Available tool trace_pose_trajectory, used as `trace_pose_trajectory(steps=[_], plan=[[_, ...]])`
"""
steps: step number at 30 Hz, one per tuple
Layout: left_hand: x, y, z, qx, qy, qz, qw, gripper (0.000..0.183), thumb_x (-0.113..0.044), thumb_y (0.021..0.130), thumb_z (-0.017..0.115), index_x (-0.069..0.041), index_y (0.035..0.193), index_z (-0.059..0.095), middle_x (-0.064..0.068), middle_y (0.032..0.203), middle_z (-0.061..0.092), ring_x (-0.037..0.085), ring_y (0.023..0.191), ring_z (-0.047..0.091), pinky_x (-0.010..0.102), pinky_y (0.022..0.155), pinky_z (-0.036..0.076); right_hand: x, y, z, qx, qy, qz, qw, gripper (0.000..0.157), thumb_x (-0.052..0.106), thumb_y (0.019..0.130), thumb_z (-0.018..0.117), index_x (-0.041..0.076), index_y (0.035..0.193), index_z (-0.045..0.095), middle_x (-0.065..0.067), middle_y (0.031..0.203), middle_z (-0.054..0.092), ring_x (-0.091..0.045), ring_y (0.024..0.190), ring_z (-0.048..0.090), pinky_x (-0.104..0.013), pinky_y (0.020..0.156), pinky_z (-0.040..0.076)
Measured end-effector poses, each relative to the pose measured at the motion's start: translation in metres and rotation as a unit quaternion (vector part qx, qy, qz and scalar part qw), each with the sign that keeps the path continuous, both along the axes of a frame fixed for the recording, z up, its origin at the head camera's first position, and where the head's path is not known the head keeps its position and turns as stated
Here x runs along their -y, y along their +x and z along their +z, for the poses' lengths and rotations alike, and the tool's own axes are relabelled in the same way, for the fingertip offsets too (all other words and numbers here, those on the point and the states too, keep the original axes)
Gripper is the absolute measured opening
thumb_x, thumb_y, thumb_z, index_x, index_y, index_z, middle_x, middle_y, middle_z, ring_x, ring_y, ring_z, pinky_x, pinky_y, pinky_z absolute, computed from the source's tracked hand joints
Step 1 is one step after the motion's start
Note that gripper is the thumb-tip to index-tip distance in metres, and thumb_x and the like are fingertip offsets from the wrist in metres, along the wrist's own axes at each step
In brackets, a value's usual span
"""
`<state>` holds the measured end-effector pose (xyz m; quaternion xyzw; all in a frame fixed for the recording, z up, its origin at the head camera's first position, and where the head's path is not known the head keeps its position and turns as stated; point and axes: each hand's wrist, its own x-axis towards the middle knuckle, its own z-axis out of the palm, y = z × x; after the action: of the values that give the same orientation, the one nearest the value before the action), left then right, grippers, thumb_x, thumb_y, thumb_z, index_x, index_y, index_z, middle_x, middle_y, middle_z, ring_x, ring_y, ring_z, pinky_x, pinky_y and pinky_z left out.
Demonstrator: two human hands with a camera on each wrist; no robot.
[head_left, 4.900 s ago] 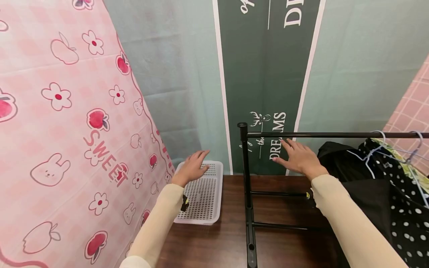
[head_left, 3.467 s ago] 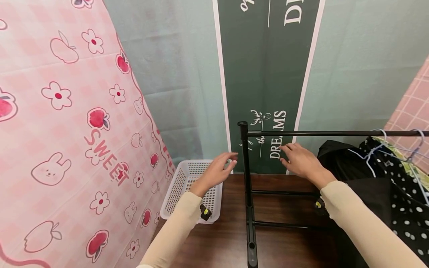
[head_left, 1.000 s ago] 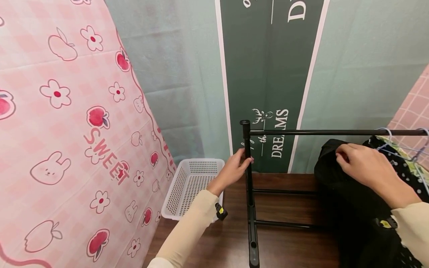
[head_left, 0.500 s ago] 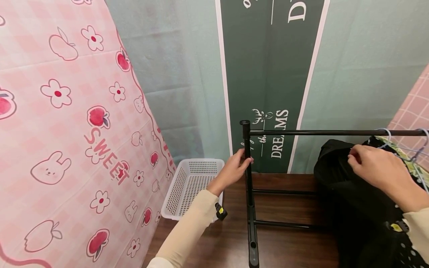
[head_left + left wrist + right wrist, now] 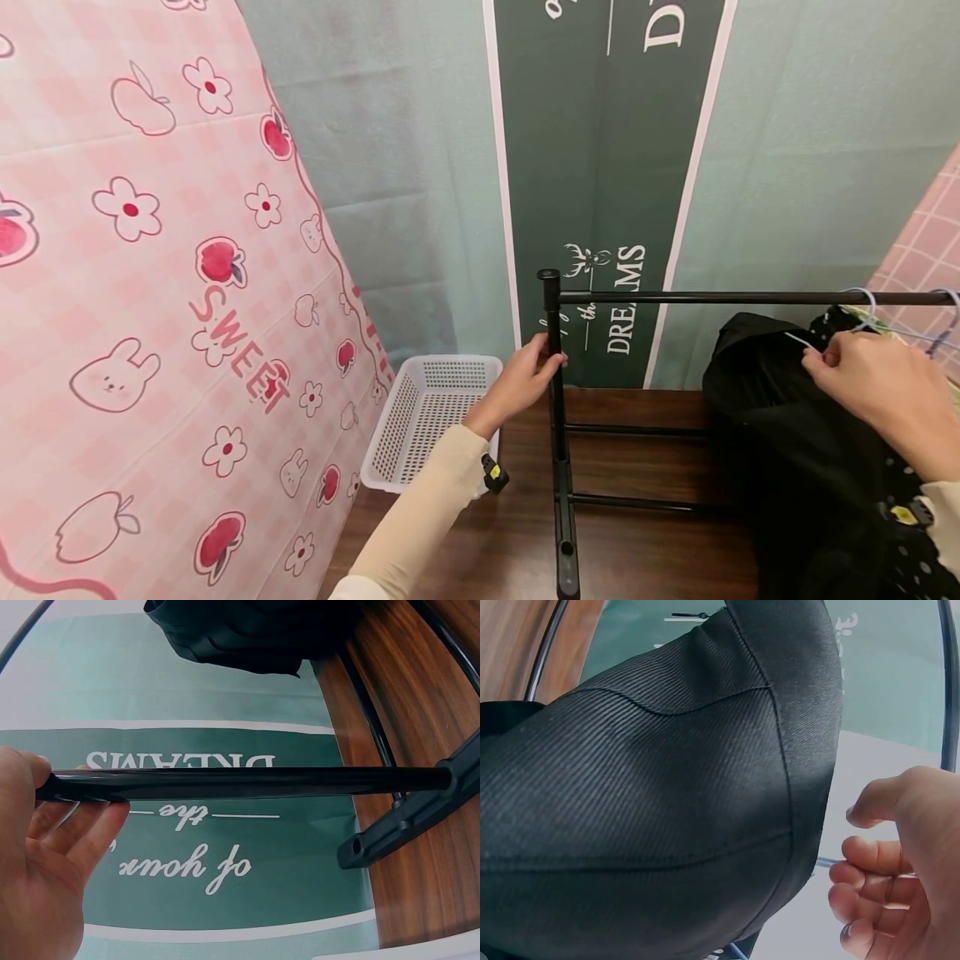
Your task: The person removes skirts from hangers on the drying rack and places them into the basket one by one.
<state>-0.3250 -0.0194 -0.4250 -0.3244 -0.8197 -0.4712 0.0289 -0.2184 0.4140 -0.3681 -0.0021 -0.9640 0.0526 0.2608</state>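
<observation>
So the left hand [image 5: 525,379] has its grip wrapped around the upright post of the black clothes rack [image 5: 552,400], fingers on one side and thumb on the other; the left wrist view shows the pole [image 5: 247,782] lying right across the fingers [image 5: 82,825]. The rack stands on a dark wood tabletop [image 5: 637,408]. Over on the right, the right hand [image 5: 873,387] is up by the black garment [image 5: 772,417] hanging off the top rail, and its curled fingers [image 5: 870,881] pinch a thin light-blue wire hanger [image 5: 798,340] just at the garment's shoulder. A polka-dot piece [image 5: 918,533] hangs right behind it. A white perforated basket [image 5: 427,417] sits on the tabletop's far left corner, near the left hand, beside the pink apple-and-bunny curtain [image 5: 150,292]
</observation>
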Motion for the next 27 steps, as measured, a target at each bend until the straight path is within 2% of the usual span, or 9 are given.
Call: trace_pose_trajectory(steps=[3, 8, 10, 12, 14, 18, 23, 27], plan=[[0.0, 0.0, 0.0, -0.001, 0.002, 0.002, 1.0, 0.033, -0.017, 0.114, 0.053, -0.001, 0.142, 0.053, 0.015, 0.124, 0.072, 0.022, 0.119, 0.072, 0.024, 0.099, 0.058, -0.002, 0.0, 0.001, 0.01, -0.005, -0.01, 1.0, 0.054, 0.023, 0.099, 0.066, 0.018, 0.055, 0.035, 0.002, 0.052, 0.034, -0.024, 0.049, 0.038, -0.038, 0.052, 0.026], [0.001, -0.001, -0.001, -0.005, 0.005, 0.002, 1.0, 0.033, -0.017, 0.113, 0.054, -0.001, 0.142, 0.054, 0.015, 0.124, 0.072, 0.021, 0.118, 0.073, 0.025, 0.098, 0.059, -0.011, -0.004, 0.001, 0.027, -0.04, -0.028, 0.998, 0.043, 0.027, 0.097, 0.065, 0.015, 0.057, 0.054, -0.006, 0.054, 0.051, -0.034, 0.051, 0.048, -0.047, 0.048, 0.031], [0.001, -0.001, -0.002, -0.006, 0.006, 0.002, 1.0, 0.033, -0.018, 0.113, 0.054, -0.001, 0.141, 0.054, 0.015, 0.123, 0.072, 0.021, 0.117, 0.073, 0.025, 0.098, 0.059, -0.013, -0.005, 0.0, 0.04, -0.057, -0.045, 0.997, 0.04, 0.029, 0.097, 0.065, 0.014, 0.06, 0.059, -0.013, 0.059, 0.057, -0.04, 0.054, 0.053, -0.054, 0.05, 0.034], [0.001, -0.001, -0.002, -0.006, 0.006, 0.002, 1.0, 0.032, -0.018, 0.113, 0.054, -0.002, 0.141, 0.055, 0.014, 0.123, 0.073, 0.02, 0.117, 0.073, 0.025, 0.098, 0.059, -0.014, -0.005, 0.0, 0.056, -0.07, -0.067, 0.994, 0.042, 0.031, 0.098, 0.064, 0.011, 0.062, 0.058, -0.022, 0.064, 0.06, -0.046, 0.057, 0.055, -0.059, 0.054, 0.037], [0.001, 0.0, -0.001, -0.005, 0.007, 0.003, 1.0, 0.032, -0.018, 0.113, 0.054, -0.002, 0.14, 0.055, 0.014, 0.123, 0.073, 0.02, 0.116, 0.073, 0.025, 0.098, 0.059, -0.015, -0.005, 0.0, 0.071, -0.081, -0.086, 0.99, 0.042, 0.034, 0.098, 0.064, 0.006, 0.067, 0.058, -0.033, 0.075, 0.062, -0.055, 0.064, 0.057, -0.063, 0.059, 0.038], [0.001, 0.0, -0.001, -0.002, 0.008, 0.003, 1.0, 0.032, -0.019, 0.113, 0.054, -0.003, 0.141, 0.055, 0.014, 0.123, 0.073, 0.021, 0.117, 0.073, 0.027, 0.098, 0.06, -0.016, -0.005, 0.0, 0.086, -0.09, -0.095, 0.988, 0.042, 0.034, 0.099, 0.063, -0.002, 0.076, 0.058, -0.046, 0.091, 0.06, -0.066, 0.074, 0.056, -0.067, 0.063, 0.039], [0.0, 0.0, -0.001, 0.0, 0.006, 0.007, 1.0, 0.033, -0.019, 0.113, 0.054, -0.003, 0.142, 0.054, 0.013, 0.124, 0.072, 0.019, 0.117, 0.073, 0.026, 0.097, 0.06, -0.015, -0.008, -0.002, 0.086, -0.088, -0.082, 0.989, 0.04, 0.025, 0.101, 0.06, 0.001, 0.07, 0.054, -0.037, 0.073, 0.058, -0.058, 0.065, 0.056, -0.063, 0.058, 0.041], [-0.001, 0.001, -0.002, -0.004, 0.002, 0.01, 0.9999, 0.034, -0.019, 0.113, 0.054, -0.003, 0.144, 0.053, 0.013, 0.126, 0.072, 0.019, 0.118, 0.073, 0.024, 0.097, 0.059, -0.016, -0.01, -0.005, 0.086, -0.09, -0.078, 0.989, 0.042, 0.022, 0.104, 0.056, 0.002, 0.067, 0.051, -0.035, 0.07, 0.057, -0.056, 0.062, 0.056, -0.062, 0.054, 0.041]])
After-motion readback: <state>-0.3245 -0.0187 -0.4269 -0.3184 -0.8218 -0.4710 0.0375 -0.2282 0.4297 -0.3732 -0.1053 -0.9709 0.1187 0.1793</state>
